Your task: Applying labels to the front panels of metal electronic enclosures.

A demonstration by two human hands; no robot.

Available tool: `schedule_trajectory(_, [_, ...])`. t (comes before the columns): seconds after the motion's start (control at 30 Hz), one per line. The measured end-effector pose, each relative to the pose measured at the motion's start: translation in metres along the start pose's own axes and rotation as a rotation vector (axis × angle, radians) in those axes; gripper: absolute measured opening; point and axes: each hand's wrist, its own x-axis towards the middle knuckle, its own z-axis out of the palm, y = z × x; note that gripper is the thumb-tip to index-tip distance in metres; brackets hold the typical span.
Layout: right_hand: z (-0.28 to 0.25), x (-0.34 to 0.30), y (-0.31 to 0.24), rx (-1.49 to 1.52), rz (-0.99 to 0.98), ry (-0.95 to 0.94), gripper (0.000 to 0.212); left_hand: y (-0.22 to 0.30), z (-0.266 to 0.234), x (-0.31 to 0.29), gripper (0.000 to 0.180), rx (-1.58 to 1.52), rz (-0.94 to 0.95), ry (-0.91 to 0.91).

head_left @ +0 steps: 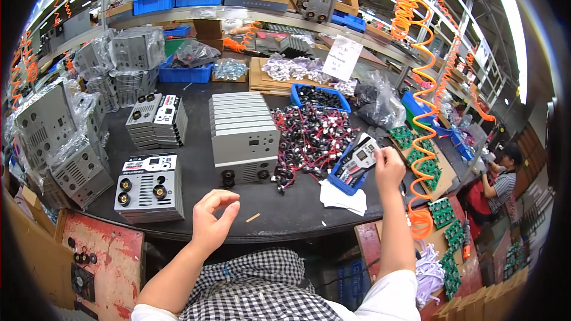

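Label sheet (360, 156) pinched in R hand (389, 167), forearm upright; L hand (215, 215) open, half-curled, w/ grey panels (245, 137) just beyond.

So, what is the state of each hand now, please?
Left hand: open, fingers curved, nothing visible held.
Right hand: closed, pinching a black-and-white panel label.

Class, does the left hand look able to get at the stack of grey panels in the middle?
Probably yes: the left hand looks empty, and nothing visible blocks its way to the grey stack.
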Motion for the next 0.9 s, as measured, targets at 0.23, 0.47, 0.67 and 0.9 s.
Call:
schedule_trajectory(0.23, [-0.007,-0.116,-0.192,1.208,0.279,-0.359,0.007,0.029,0.040,-0.014,0.053,0.077,0.297,-0.275])
schedule_trajectory(0.47, [0.004,-0.129,-0.231,1.670,0.472,-0.632,0.018,0.024,0.021,-0.029,0.078,-0.172,0.083,-0.337])
schedule_trajectory(0.67, [0.010,-0.132,-0.233,1.634,0.548,-0.702,0.011,0.025,0.012,-0.032,0.100,-0.425,-0.209,-0.359])
schedule_trajectory(0.9, [0.011,-0.128,-0.228,1.625,0.541,-0.784,0.016,0.019,0.013,-0.033,0.098,-0.284,-0.141,-0.402])
